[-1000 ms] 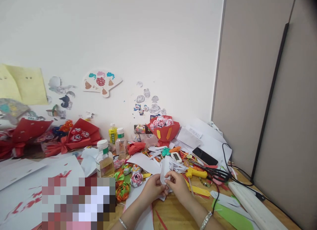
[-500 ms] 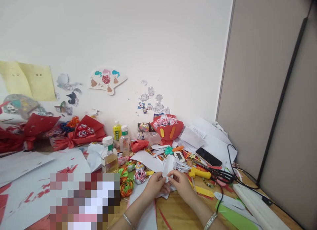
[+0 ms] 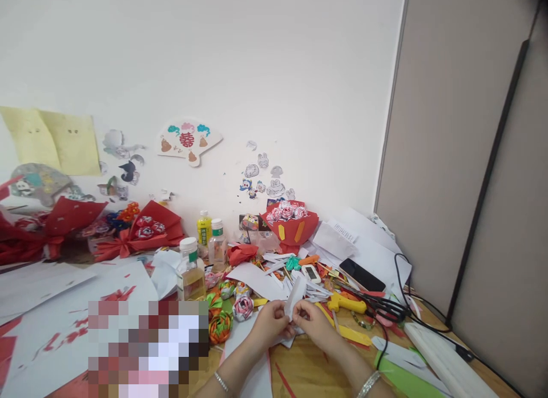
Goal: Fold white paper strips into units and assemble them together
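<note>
Both hands meet over the front of the table around a folded strip of white paper. My left hand pinches the strip's lower end from the left. Across from it, my right hand grips the same end between thumb and fingers. The strip's upper part sticks up and away from me, tilted slightly right. Fingers cover its lower end, so the folds there are hidden. Just left of my hands lie a red-and-white paper flower and an orange-and-green paper flower.
A yellow glue gun, black cables and a phone lie to the right. Bottles stand left of centre. Behind the paper scraps sits a red bouquet against the wall. A white bar lies at front right.
The paper strip's upper end now leans further right. My fingers have shifted slightly around its lower end, still holding it. The whole view has moved a little.
</note>
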